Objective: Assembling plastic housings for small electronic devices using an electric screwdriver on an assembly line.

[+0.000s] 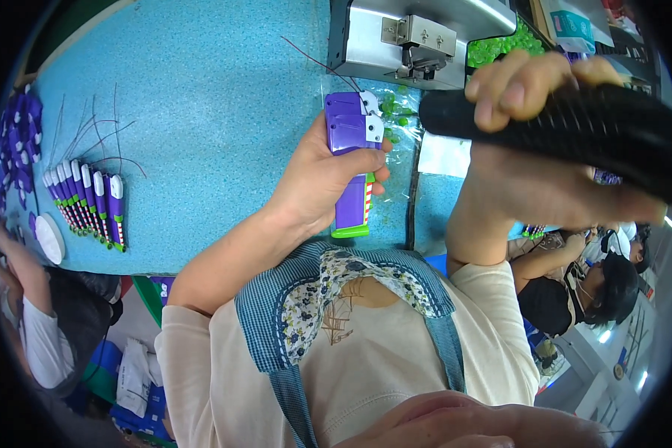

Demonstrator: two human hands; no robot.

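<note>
My left hand (313, 175) grips a long purple plastic toy piece (347, 205) with white parts at its far end, a red-and-white striped side and a green near end. The thumb presses across its middle, and the fingers wrap round underneath. A thin dark wire runs out from its far end. Up at the right, my right hand (515, 86) is closed round a black power screwdriver (446, 113) with a ribbed grip. The screwdriver's nose points left towards the toy piece and stays apart from it. Motion blurs this hand and tool.
A metal screw feeder (381, 56) stands at the back of the blue table (201, 112). Small green pieces (399, 112) lie on clear plastic beside a white paper (444, 155). Several wired purple pieces (89, 198) line up at left. Other people sit on both sides.
</note>
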